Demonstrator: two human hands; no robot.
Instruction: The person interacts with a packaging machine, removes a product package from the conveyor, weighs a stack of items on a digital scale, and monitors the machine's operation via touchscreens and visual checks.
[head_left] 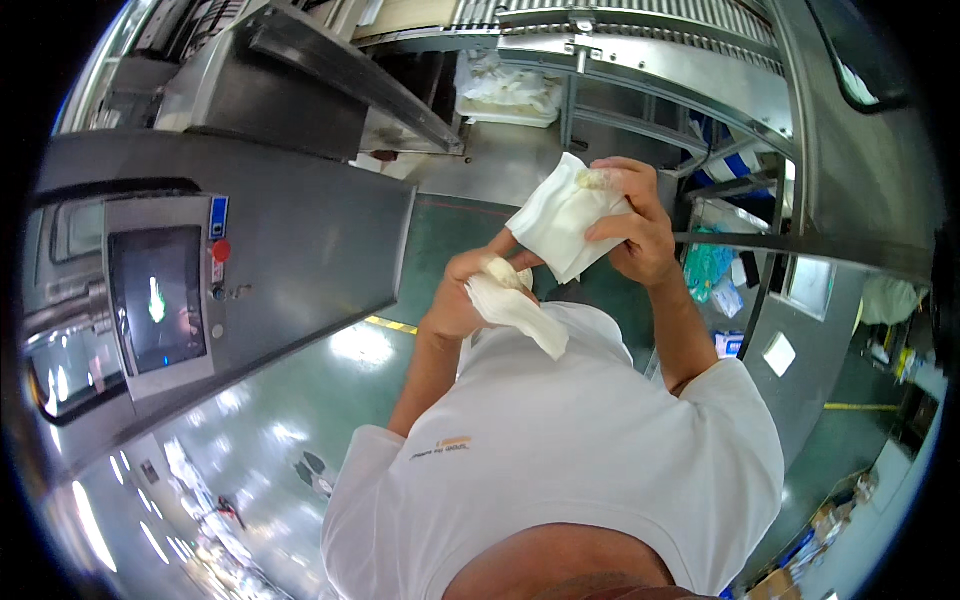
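In front of my chest, my right hand (pixel 645 235) is closed on a folded white cloth (pixel 565 225), thumb and fingers pinching its right side. A yellowish-brown stain shows near the cloth's upper corner. Lower and to the left, my left hand (pixel 450 305) grips a second, crumpled white cloth (pixel 518 315), whose loose end hangs toward my shirt. This one also has a faint yellowish patch by the fingers. The fingertips of my left hand reach close to the lower left edge of the folded cloth; whether they touch it I cannot tell.
A roller conveyor (pixel 640 35) runs across the far side, with a white bin of plastic wrapping (pixel 508 95) below it. On the left stands a grey machine cabinet (pixel 310 220) with a control screen (pixel 157 300) and a red button (pixel 221 250). A steel frame (pixel 800 245) is close on the right.
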